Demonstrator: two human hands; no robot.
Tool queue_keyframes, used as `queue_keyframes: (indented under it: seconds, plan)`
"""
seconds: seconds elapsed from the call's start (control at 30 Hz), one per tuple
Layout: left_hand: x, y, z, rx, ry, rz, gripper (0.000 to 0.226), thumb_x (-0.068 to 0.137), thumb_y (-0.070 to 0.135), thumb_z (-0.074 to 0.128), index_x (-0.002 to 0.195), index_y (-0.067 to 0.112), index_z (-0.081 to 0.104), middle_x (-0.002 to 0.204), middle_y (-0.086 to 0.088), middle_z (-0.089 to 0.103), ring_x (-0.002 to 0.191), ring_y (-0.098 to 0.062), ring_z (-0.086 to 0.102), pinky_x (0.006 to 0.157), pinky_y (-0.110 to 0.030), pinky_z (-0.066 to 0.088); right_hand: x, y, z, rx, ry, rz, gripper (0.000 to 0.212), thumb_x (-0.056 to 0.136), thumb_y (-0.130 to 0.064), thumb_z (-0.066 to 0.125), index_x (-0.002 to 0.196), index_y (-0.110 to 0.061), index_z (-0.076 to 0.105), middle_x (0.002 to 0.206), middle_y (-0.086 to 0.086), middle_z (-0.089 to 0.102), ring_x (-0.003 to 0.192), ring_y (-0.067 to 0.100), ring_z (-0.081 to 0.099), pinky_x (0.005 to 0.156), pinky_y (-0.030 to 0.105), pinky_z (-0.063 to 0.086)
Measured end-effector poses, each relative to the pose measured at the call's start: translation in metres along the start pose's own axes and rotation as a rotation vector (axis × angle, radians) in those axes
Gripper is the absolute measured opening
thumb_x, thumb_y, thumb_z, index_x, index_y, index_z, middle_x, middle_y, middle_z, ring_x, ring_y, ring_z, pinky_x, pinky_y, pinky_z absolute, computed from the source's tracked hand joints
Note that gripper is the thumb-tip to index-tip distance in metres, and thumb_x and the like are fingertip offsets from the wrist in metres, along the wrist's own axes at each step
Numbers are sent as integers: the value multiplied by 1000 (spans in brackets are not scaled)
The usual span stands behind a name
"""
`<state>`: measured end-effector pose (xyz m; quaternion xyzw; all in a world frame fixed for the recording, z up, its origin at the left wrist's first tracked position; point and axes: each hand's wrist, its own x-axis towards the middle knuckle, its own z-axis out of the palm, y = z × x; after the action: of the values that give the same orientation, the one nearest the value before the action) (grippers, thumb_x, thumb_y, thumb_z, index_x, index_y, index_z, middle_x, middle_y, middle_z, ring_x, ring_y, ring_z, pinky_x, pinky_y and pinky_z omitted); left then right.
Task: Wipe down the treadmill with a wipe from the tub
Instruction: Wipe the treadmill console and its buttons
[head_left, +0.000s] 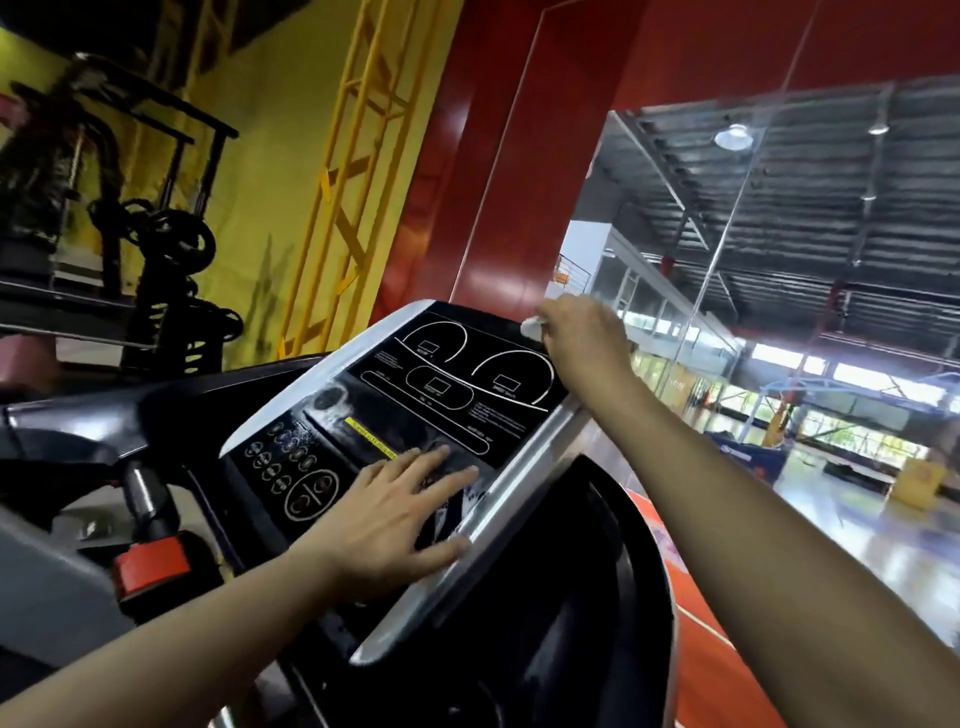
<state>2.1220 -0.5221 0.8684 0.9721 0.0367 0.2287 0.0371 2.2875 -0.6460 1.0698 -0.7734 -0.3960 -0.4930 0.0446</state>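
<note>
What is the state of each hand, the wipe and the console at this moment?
Right hand: closed on the small white wipe, at the console's top edge.
Left hand: open, flat on the console.
Black treadmill console: displays dark, smears near the keypad.

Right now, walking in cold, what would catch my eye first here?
The tilted black treadmill console fills the centre. The left hand lies flat on its lower part, while the right hand presses a white wipe at its top corner. Behind stand a red wall and a yellow frame.
</note>
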Motion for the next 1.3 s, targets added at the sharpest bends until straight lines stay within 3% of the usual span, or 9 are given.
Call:
queue_keyframes:
  seconds: [0.27,0.4,0.57,0.67,0.73,0.77,0.9,1.13,1.3]
  plan:
    - [-1,-2,34,19,101,40,69,98,76,16,155,54,-16,171,2,-6,158,-22,-5,125,-40,-9,62,3,76,9,-217,40,19,92,-6,59,107,-3,72,99,21,69,98,39,67,81,39,51]
    - [-4,3,40,-9,123,38,67,95,77,-2,152,52,-23,170,3,-14,157,-20,-12,126,-44,-10,43,-25,98,174,-389,43,33,92,-5,57,114,-22,74,116,16,71,108,35,67,93,39,53]
    - [-5,2,55,-26,220,38,65,101,70,6,159,45,-10,170,-2,0,157,-24,-1,122,-46,-3,-1,-65,96,202,-627,-302,35,94,-11,52,122,-23,70,129,7,64,119,27,60,95,29,44]
    - [-5,3,59,-52,231,25,64,101,70,4,158,47,-13,170,1,-5,157,-21,-6,123,-46,-5,15,-29,93,-65,-473,-522,32,97,-23,50,124,-22,67,133,12,61,126,25,58,98,30,44]
    - [-6,4,58,-68,208,19,64,97,73,-5,154,50,-21,169,5,-15,155,-16,-17,125,-46,-9,31,4,78,-152,-401,-370,15,91,-23,48,90,-30,61,104,6,62,111,1,44,82,34,45]
    - [-6,4,58,-70,197,17,64,95,74,-8,153,51,-24,168,7,-19,155,-14,-21,125,-46,-10,35,18,73,-99,-399,-204,15,85,-19,51,83,-34,54,93,2,56,81,24,40,75,34,40]
    - [-7,4,59,-78,187,8,64,94,74,-10,153,51,-24,168,9,-20,155,-14,-20,125,-46,-10,28,32,76,-15,-326,117,38,94,1,48,122,-13,69,120,21,65,108,39,63,90,38,49]
    - [-5,0,66,-52,233,16,62,103,67,7,160,45,-7,171,0,3,157,-23,5,124,-47,-1,-34,-53,77,111,-665,-367,48,94,-8,51,129,-39,65,127,10,65,111,28,65,85,28,46]
    - [-6,1,66,-85,239,17,62,100,70,0,157,48,-13,170,3,-6,157,-21,-3,125,-46,-6,3,10,47,-9,-449,36,35,91,-1,53,122,-9,67,127,20,63,114,36,62,90,40,50]
